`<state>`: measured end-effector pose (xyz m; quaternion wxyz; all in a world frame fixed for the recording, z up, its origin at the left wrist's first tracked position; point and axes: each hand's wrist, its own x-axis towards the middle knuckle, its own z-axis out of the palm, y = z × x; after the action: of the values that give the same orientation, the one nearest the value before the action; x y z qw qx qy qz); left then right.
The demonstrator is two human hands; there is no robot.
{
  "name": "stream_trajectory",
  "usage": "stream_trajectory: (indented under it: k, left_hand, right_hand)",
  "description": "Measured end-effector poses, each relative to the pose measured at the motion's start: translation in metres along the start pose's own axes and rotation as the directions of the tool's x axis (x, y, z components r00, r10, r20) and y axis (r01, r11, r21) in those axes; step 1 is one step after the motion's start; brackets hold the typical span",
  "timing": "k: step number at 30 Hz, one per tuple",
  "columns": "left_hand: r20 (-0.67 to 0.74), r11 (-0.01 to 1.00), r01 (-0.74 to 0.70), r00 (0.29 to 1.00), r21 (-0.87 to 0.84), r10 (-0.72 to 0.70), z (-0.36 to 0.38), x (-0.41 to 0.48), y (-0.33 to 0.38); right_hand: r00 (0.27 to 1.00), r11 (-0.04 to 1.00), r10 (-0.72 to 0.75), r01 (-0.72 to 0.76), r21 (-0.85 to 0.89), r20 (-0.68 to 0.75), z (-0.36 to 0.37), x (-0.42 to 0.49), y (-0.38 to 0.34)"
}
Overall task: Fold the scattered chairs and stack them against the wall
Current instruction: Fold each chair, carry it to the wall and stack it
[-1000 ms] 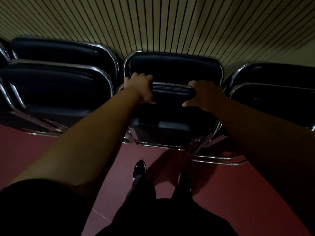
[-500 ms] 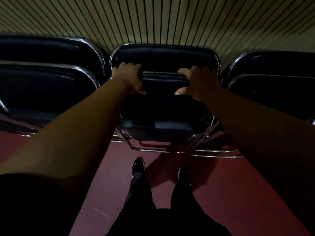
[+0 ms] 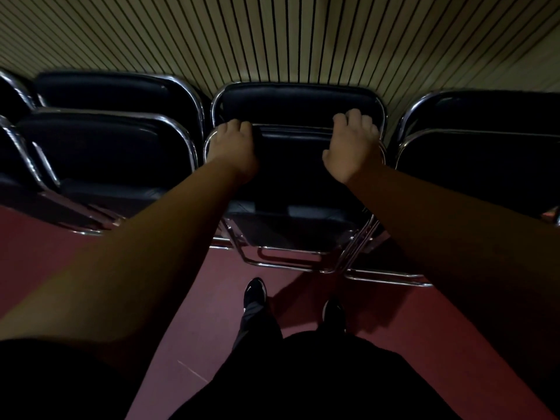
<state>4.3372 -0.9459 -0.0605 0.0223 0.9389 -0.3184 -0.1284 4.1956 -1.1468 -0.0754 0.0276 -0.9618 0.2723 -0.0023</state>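
Head-worn view, forward and downward

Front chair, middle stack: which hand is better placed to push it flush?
Probably right: the right hand grips the front chair's right corner, above legs angling toward the right stack; the left hand grips the opposite corner.

A beige wall (image 3: 272, 40) of narrow vertical slats with dark grooves fills the far side. Below it lies a smooth dark-red floor (image 3: 194, 298), crossed by soft shadows and one pale scuff line (image 3: 192, 371). The light is dim.
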Motion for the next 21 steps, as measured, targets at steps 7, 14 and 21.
stream_trajectory:
  k: [7, 14, 21]
  left_hand:
    - [0.121, 0.995, 0.077, 0.990, -0.068, -0.068, -0.008, -0.037, 0.022]
    - [0.154, 0.995, -0.059, 0.985, -0.085, 0.071, -0.060, -0.039, 0.081]
    - [0.172, 0.945, -0.326, 0.929, -0.039, 0.328, -0.108, -0.023, 0.156]
  right_hand:
    - [0.996, 0.985, -0.079, 0.072, 0.157, 0.034, -0.018, -0.018, 0.020]
    - [0.971, 0.955, -0.126, 0.064, 0.290, 0.201, -0.070, -0.020, 0.050]
    - [0.976, 0.911, 0.055, -0.136, 0.389, 0.211, -0.128, -0.043, 0.097]
